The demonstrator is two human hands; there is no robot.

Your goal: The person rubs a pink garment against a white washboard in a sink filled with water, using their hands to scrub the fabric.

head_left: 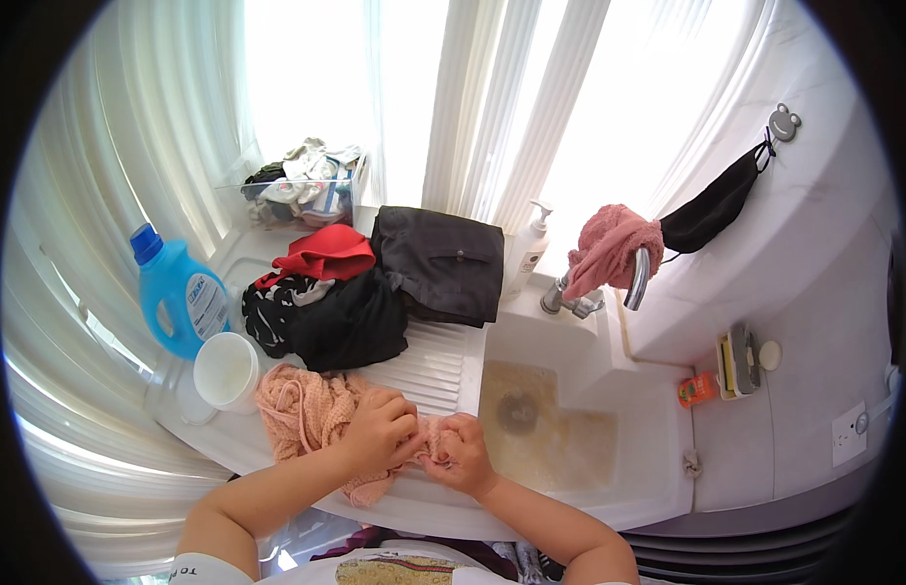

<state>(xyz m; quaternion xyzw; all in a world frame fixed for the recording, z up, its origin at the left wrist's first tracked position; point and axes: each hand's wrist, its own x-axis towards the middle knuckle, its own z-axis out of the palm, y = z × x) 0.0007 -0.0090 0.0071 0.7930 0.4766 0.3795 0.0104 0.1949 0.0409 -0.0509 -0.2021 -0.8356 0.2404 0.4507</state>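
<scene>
A peach-coloured knitted garment [302, 405] lies bunched on the near left part of the white laundry sink [657, 458]. My left hand [379, 431] is closed on the knit, its fingers curled. Close beside it on the right, my right hand [462, 454] also grips a gathered bit of the same garment, near the basin's left edge. Behind my hands is a ribbed washboard [428, 363]. Black clothing [350, 322], a red cloth [326, 253] and a folded dark grey garment [438, 263] are piled beyond.
Cloudy brownish water [560, 439] stands in the basin. A chrome faucet [638, 281] has a pink towel [614, 244] draped over it. At left are a blue detergent bottle [180, 292] and a white tub [227, 370]. A pump bottle [527, 252] and a clear bin [316, 200] stand behind.
</scene>
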